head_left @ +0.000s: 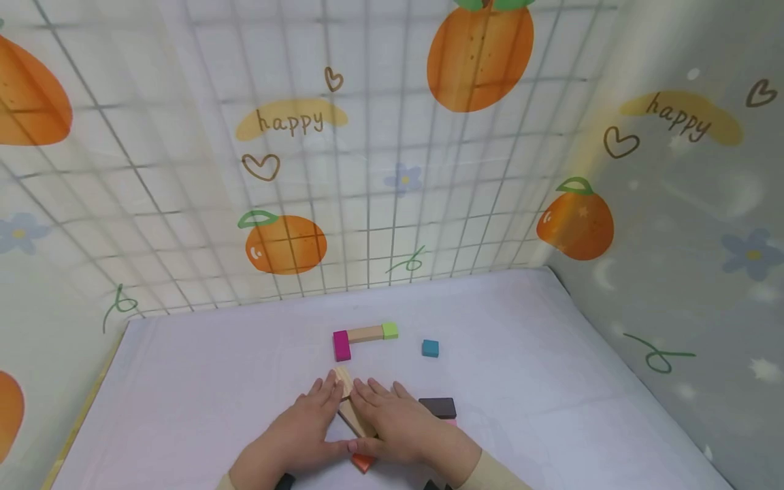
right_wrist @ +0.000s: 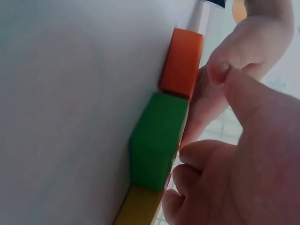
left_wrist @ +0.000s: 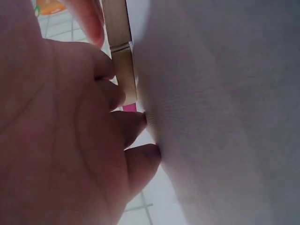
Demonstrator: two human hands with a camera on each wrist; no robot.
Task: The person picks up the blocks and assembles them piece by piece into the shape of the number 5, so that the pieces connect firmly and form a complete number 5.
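My left hand (head_left: 300, 425) lies along the left side of a diagonal row of wooden blocks, its fingers fairly straight. On the opposite side, my right hand (head_left: 401, 422) reaches over the row, with the thumbs meeting near its close end. Two plain wood blocks (head_left: 357, 417) show between the hands. An orange-red block (head_left: 363, 463) lies at the near end. In the right wrist view, a green block (right_wrist: 159, 140) and a yellow block (right_wrist: 138, 206) continue beside the orange-red one, by my right fingers (right_wrist: 192, 180). The left fingertips (left_wrist: 152, 152) touch the white cloth.
Farther back, a magenta block (head_left: 341, 346), a plain wood block (head_left: 365, 334) and a lime green block (head_left: 390, 331) form a corner. To their right sits a teal block (head_left: 431, 348). A black block (head_left: 437, 407) lies beside the right hand, with a pink edge below it.
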